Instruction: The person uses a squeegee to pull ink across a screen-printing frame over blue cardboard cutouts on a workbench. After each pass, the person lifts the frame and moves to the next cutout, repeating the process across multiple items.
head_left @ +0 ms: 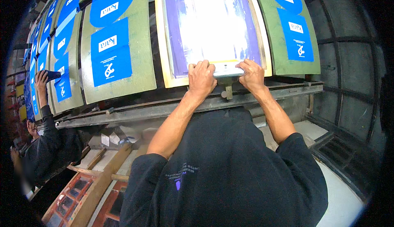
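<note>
Both my hands grip a metal-handled squeegee (228, 70) at the near end of a printing screen. My left hand (201, 77) is closed around its left end, and my right hand (252, 76) is closed around its right end. The screen's pale wooden frame (161, 38) surrounds a purple border (175, 42) and a bright white, streaked middle (209, 26). The squeegee's lower edge and whatever lies under the screen are hidden.
Green boards (141, 54) carrying blue printed fabric pieces (111, 52) stand on both sides. A dark metal rail (164, 110) runs along the near edge, with a small metal fitting (228, 93) below the screen. At left, a co-worker's hand (42, 81) holds dark cloth.
</note>
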Demonstrator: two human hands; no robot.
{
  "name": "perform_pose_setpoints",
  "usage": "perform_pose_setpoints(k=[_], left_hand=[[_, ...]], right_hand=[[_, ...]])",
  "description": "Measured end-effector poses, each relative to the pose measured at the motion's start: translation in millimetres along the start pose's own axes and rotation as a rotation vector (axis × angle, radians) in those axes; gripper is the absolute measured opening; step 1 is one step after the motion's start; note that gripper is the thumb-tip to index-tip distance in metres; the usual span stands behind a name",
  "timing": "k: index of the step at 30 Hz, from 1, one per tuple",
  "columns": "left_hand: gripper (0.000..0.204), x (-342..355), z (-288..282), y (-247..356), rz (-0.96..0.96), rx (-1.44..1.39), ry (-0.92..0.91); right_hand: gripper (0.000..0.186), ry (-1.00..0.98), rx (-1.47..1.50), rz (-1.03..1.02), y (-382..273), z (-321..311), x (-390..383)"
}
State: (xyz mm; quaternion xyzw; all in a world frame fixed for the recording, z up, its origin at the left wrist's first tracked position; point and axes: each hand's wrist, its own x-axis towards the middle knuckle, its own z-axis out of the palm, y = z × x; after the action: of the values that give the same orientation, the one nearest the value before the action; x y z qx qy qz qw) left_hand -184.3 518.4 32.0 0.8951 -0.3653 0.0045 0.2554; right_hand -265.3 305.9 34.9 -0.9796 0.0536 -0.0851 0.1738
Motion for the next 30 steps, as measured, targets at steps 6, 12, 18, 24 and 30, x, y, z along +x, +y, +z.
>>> perform_pose_setpoints(k=[6,12,18,24,30], left_hand=[[0.024,39.1,-18.1,-1.2,-0.101,-0.005,-0.097],[0.029,190.1,-41.8,-48.8,-0.149,0.058,0.005],[0.034,383.2,-34.8,-139.7,-0.186,0.143,0.103],[0.028,475.6,-12.0,-189.9,-0.21,0.146,0.207],[0.028,445.8,20.1,-191.4,-0.117,0.163,0.243]], right_hand=[[0.024,-0.133,-0.07,0.021,7.3,-27.6,36.2],[0.017,0.099,0.089,-0.078,54.9,-30.5,198.8],[0.034,0.176,-0.038,-0.048,115.0,-0.8,413.6],[0.028,0.158,0.005,-0.043,135.9,22.4,510.6],[0.035,0.213,0.028,-0.141,147.1,51.6,479.2]])
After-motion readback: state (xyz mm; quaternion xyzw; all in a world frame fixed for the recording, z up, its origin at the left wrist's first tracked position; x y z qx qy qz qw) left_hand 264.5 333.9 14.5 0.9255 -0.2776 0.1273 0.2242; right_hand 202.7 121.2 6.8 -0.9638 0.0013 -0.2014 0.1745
